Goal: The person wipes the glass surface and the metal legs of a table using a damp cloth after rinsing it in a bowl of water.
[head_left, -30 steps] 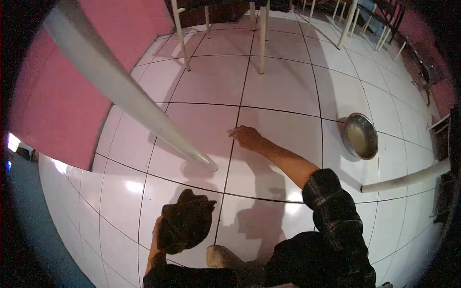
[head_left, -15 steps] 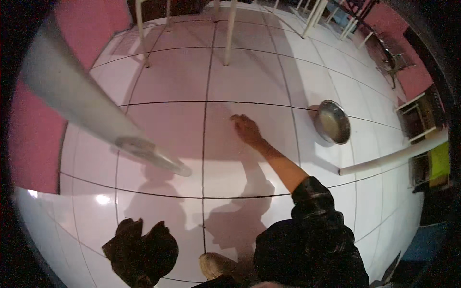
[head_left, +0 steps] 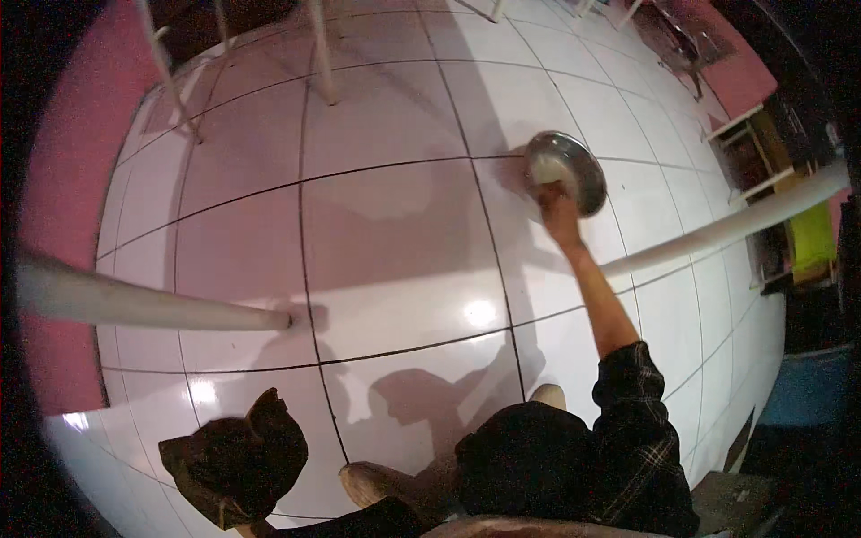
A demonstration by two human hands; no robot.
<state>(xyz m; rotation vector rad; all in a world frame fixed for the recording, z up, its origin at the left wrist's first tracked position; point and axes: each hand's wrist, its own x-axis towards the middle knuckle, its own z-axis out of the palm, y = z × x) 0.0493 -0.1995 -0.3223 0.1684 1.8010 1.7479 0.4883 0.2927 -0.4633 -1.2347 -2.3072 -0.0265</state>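
Observation:
A round metal bowl [head_left: 587, 175] sits on the white tiles to the right, with something pale inside it. My right hand [head_left: 560, 215] reaches over the bowl's near side, its fingertips inside the rim. Those fingers are blurred and partly hidden, so whether they grip anything does not show. At the lower left, a dark brown crumpled thing [head_left: 235, 462], like a cloth or bag with pointed corners, is held up off the floor. Only a sliver of my left hand [head_left: 256, 529] shows at its lower end, closed on it.
A pale pole [head_left: 161, 300] slants in from the left, and another pole [head_left: 735, 220] from the right. Thin white legs [head_left: 321, 54] stand on the tiled floor [head_left: 395, 224] at the back. A pink wall [head_left: 67, 188] borders the left side. My feet are at the bottom.
My right hand has moved right, from above the bare tiles to the bowl. The view has shifted right. My left hand still holds the dark crumpled thing.

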